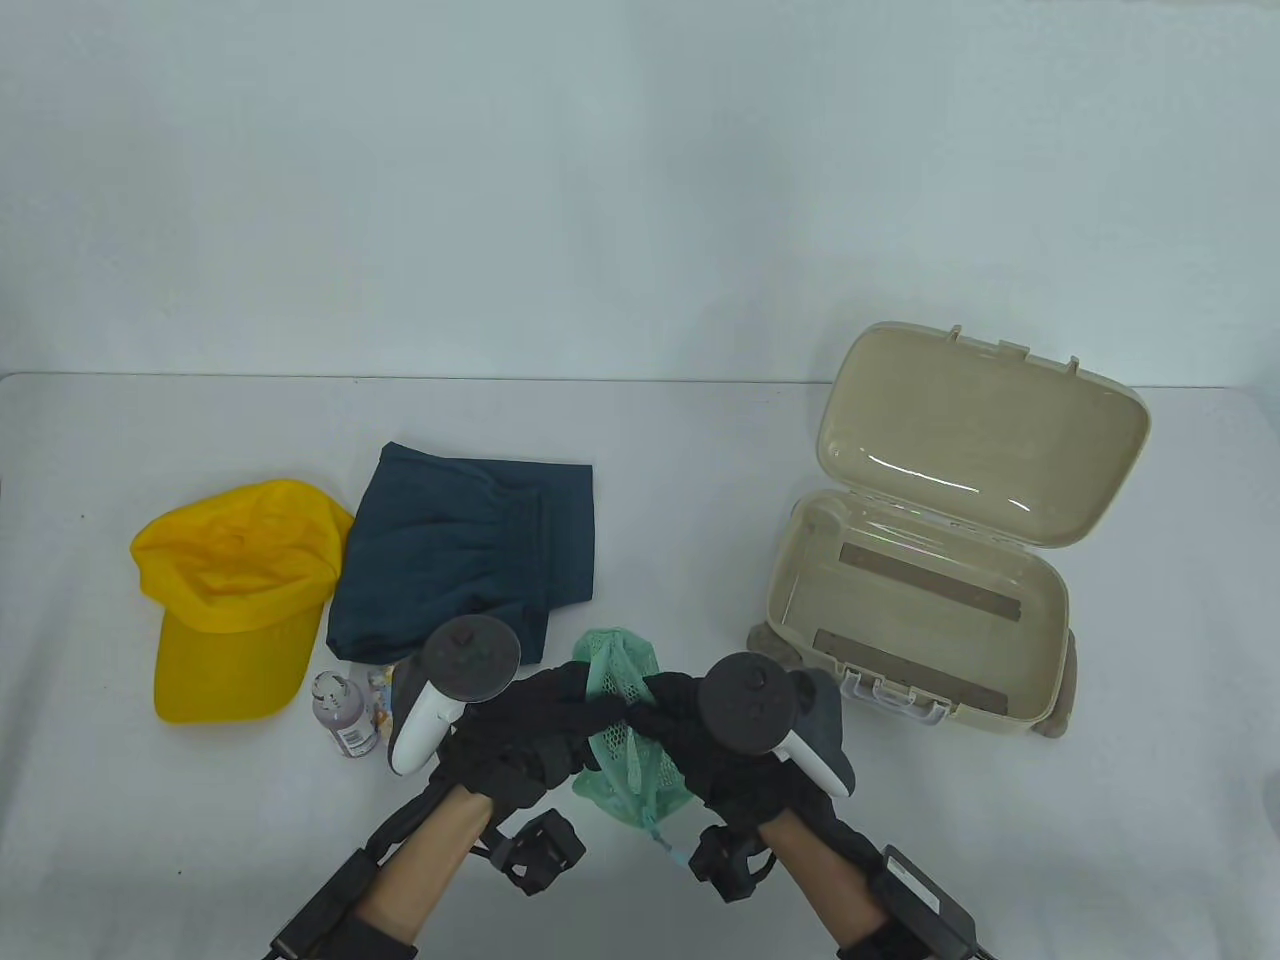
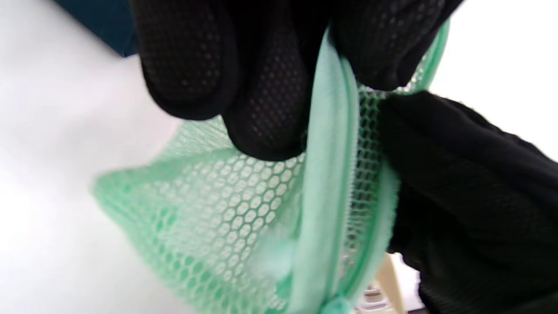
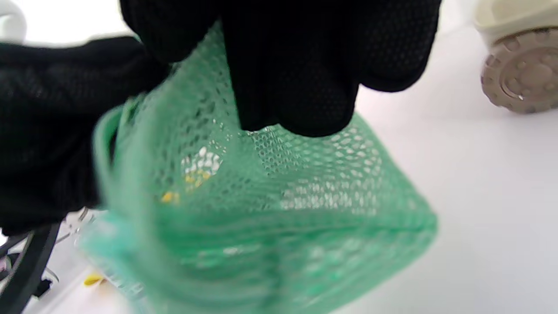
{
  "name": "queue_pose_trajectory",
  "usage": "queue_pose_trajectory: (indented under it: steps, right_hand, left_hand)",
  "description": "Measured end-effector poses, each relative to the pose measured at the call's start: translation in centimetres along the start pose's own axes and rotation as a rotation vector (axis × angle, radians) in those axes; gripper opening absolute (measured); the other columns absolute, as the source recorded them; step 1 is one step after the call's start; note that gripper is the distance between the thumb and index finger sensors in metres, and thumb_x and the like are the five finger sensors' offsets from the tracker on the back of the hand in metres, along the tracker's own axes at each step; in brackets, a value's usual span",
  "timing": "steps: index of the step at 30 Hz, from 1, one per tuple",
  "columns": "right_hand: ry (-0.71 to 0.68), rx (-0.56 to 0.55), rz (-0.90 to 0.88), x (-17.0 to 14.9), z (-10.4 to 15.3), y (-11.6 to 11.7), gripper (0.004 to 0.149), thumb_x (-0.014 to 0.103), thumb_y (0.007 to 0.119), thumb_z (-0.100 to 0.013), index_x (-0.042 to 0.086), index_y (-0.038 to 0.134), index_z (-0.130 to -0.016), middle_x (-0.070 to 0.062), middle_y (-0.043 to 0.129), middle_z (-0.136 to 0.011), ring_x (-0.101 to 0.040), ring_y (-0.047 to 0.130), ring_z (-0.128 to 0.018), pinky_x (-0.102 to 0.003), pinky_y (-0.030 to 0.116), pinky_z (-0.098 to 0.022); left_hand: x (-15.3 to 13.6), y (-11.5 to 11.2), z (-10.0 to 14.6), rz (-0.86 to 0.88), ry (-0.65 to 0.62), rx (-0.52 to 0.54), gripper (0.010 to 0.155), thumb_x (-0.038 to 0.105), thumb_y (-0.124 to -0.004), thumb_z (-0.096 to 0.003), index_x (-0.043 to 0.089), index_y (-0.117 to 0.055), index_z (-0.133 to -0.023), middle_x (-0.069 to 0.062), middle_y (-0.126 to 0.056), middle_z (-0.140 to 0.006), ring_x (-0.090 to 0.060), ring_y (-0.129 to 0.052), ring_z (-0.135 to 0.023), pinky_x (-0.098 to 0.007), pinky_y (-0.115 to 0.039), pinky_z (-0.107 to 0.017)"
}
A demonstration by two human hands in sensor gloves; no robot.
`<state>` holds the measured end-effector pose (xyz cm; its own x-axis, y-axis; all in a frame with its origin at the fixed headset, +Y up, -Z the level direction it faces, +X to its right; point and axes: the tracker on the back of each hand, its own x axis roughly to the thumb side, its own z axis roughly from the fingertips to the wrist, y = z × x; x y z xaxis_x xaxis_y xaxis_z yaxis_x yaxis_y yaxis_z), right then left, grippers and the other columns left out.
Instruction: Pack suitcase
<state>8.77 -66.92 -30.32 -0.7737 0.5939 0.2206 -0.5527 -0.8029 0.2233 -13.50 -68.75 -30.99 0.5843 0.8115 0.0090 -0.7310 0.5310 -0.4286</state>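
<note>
The white tabletop [image 1: 640,480] is seen from above, and at its right side a beige suitcase [image 1: 930,610] is laid with its lid [image 1: 985,450] raised, its shell bare except for two grey strips and its white latches turned toward the near edge; a grey wheel [image 3: 518,69] is seen at its corner. At the left of the tabletop a folded dark blue garment [image 1: 470,560] is laid, and a yellow cap [image 1: 235,600] is set just beside it, touching its left edge. Near the front edge, between these and the suitcase, a green mesh pouch [image 1: 625,720] is held up between both hands: it is made of honeycomb netting with a pale green zipper band [image 2: 327,209] running along it, and its contents cannot be made out. The left hand [image 1: 530,720] has its grip clamped on the pouch beside the zipper band, fingertips [image 2: 266,109] curled over the netting; the right hand [image 1: 700,730] is likewise clamped on the opposite edge. A small purple bottle [image 1: 345,712] is stood near the cap's brim, partly screened by the left hand's tracker [image 1: 445,690]
</note>
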Motion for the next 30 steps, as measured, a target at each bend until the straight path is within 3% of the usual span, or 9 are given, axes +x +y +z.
queue_pose_trajectory:
  steps: [5,9,14,23,30]
  right_hand:
    - [0.114,-0.034,-0.038,-2.7,-0.6,-1.6,0.046,0.045,0.074,-0.051,0.015,0.084,-0.084,0.003,0.102,-0.061,-0.015,0.104,-0.049,-0.039,0.087,-0.044]
    - [0.154,0.001,-0.032,-3.9,-1.1,-2.0,0.046,0.043,0.077,-0.05,0.013,0.085,-0.083,0.002,0.102,-0.059,-0.015,0.104,-0.047,-0.04,0.087,-0.042]
    - [0.106,0.063,0.234,-3.4,-1.4,-1.3,0.046,0.043,0.079,-0.047,0.016,0.085,-0.084,0.003,0.102,-0.061,-0.015,0.103,-0.049,-0.04,0.087,-0.044]
    - [0.106,0.109,0.2,-3.5,-1.7,-0.3,0.046,0.044,0.078,-0.048,0.015,0.082,-0.085,0.005,0.102,-0.058,-0.013,0.103,-0.046,-0.038,0.088,-0.042]
    - [0.145,0.134,-0.036,-3.8,-1.8,-0.2,0.046,0.044,0.075,-0.05,0.013,0.083,-0.084,0.006,0.103,-0.054,-0.011,0.104,-0.041,-0.036,0.089,-0.038]
  left_hand:
    - [-0.1,1.3,0.1,-0.241,0.054,0.014,0.046,0.035,-0.08,-0.0506,0.013,-0.078,-0.091,-0.005,-0.094,-0.073,-0.016,-0.102,-0.049,-0.038,-0.086,-0.045]
    - [0.0,1.6,-0.1,-0.442,0.091,0.014,0.046,0.036,-0.081,-0.0504,0.014,-0.078,-0.091,-0.004,-0.094,-0.072,-0.016,-0.101,-0.048,-0.038,-0.086,-0.045]
    - [0.2,1.8,-0.1,-0.684,0.115,0.01,0.046,0.037,-0.082,-0.0493,0.016,-0.079,-0.091,-0.003,-0.095,-0.073,-0.015,-0.102,-0.049,-0.038,-0.087,-0.046]
    - [-0.2,2.6,0.1,-0.557,0.115,0.025,0.047,0.038,-0.083,-0.0485,0.015,-0.081,-0.09,-0.003,-0.097,-0.071,-0.015,-0.104,-0.047,-0.038,-0.087,-0.045]
    - [0.3,2.0,0.1,-0.539,0.089,0.07,0.051,0.044,-0.079,-0.049,0.015,-0.08,-0.092,-0.003,-0.097,-0.073,-0.016,-0.105,-0.048,-0.037,-0.087,-0.045]
